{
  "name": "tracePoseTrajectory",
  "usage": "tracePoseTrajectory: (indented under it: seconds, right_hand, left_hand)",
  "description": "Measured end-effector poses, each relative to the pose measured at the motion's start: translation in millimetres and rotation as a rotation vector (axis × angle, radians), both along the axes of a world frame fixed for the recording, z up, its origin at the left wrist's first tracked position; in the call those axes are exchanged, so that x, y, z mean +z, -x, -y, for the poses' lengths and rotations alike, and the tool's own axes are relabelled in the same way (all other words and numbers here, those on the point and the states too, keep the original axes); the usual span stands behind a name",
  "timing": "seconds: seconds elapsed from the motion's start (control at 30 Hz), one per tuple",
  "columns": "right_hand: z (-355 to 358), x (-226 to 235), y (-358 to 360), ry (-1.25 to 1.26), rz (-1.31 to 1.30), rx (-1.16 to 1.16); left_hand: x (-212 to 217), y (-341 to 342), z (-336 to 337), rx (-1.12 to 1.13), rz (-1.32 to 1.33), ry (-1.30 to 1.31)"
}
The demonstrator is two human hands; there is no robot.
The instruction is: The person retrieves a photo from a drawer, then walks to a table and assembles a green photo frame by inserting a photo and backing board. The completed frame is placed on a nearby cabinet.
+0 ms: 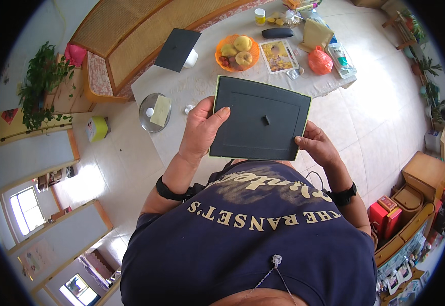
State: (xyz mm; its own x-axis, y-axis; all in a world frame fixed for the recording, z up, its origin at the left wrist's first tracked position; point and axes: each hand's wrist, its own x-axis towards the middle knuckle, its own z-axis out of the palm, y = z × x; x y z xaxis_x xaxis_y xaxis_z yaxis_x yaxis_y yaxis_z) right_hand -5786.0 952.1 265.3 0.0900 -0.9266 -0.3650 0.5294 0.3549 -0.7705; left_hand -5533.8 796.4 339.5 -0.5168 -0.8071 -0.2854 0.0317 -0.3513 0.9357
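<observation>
I hold a picture frame (pixel 253 137) in front of my waist, its flat black back facing up. It has a thin pale green rim and a small black peg near the middle. My left hand (pixel 204 125) grips its left edge, thumb on top. My right hand (pixel 317 144) pinches the lower right corner, thumb also on top; the fingers of both hands are partly hidden underneath. Beyond, a similar black panel (pixel 174 53) lies tilted by a white cylindrical thing (pixel 191 59) on the table. A round metal tray (pixel 145 113) holds a pale yellow rectangular piece (pixel 160 111).
On the cloth-covered table (pixel 202 84) stand an orange fruit bowl (pixel 255 57), a yellow floral picture (pixel 279 55), a dark glasses case (pixel 277 33) and a red plastic bag (pixel 319 61). A wicker-backed bench (pixel 131 30) runs behind it. Wooden furniture (pixel 416 178) stands at right.
</observation>
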Motion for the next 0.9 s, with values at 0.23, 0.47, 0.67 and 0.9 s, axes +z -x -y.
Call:
tracePoseTrajectory:
  seconds: [0.23,0.47,0.67,0.9]
  right_hand:
    - [-27,25,-25,0.044,-0.154,-0.037]
    - [-45,41,-42,0.088,-0.176,-0.075]
    - [-37,46,-48,0.119,-0.21,-0.217]
    - [-28,54,-56,0.146,-0.143,-0.275]
  left_hand:
    - [18,-17,-10,-0.047,-0.03,0.161]
    - [29,-30,-20,-0.071,-0.091,0.131]
    - [26,-33,-25,-0.064,-0.187,0.024]
    - [15,-39,-22,-0.043,-0.193,0.024]
